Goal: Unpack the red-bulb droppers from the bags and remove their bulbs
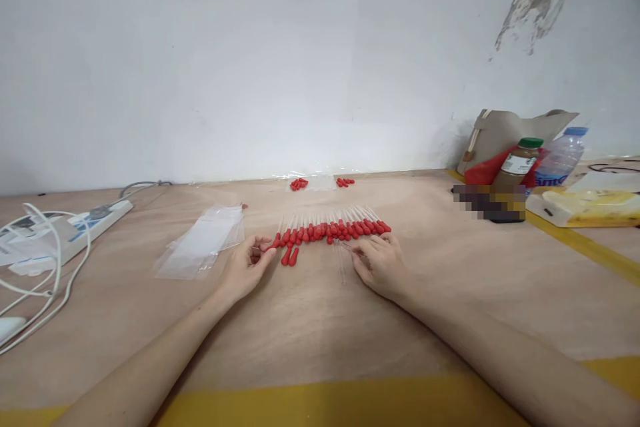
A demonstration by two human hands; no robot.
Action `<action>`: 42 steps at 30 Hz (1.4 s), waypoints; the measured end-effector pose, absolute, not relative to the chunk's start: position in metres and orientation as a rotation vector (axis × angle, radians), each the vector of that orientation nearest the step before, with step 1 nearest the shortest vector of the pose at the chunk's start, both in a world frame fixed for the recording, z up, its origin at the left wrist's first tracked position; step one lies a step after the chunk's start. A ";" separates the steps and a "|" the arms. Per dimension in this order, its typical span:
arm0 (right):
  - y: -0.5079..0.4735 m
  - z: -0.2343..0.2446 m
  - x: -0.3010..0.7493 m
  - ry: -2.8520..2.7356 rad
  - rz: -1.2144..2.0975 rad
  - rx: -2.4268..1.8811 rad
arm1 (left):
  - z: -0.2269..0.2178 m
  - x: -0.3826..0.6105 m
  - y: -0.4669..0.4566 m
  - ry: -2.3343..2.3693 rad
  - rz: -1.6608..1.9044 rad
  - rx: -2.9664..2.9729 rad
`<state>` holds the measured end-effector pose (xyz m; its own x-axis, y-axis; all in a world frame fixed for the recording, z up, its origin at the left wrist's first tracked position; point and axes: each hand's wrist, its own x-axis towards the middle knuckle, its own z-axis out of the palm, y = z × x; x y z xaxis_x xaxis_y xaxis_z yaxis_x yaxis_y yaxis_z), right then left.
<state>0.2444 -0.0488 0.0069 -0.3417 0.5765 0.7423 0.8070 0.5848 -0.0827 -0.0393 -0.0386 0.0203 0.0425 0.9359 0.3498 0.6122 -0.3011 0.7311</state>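
Observation:
A row of glass droppers with red rubber bulbs lies across the table in front of me, the thin glass tips pointing away. At the row's left end, my left hand has its thumb and curled fingers closed on a red rubber bulb. Two loose red bulbs lie just right of that hand. Several bare glass tubes lie below the row's middle. Beside them my right hand is closed, its fingertips pinching the end of a thin glass tube.
Clear plastic bags lie to the left, near a power strip with white cables. More red bulbs sit in clear plastic by the wall. At the right stand a green-capped bottle, a water bottle and a yellow-and-white packet.

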 end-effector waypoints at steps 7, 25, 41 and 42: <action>-0.047 0.002 0.243 -2.106 -0.385 -1.022 | 0.010 -0.036 -0.026 1.465 1.076 1.875; -0.056 0.009 0.243 -2.249 -0.261 -1.056 | 0.049 -0.029 0.007 1.778 0.881 2.056; -0.053 0.007 0.244 -2.124 -0.154 -1.051 | 0.050 -0.026 0.013 1.772 0.897 1.818; -0.052 0.007 0.245 -2.081 -0.162 -1.057 | 0.053 -0.026 0.006 1.764 0.928 1.842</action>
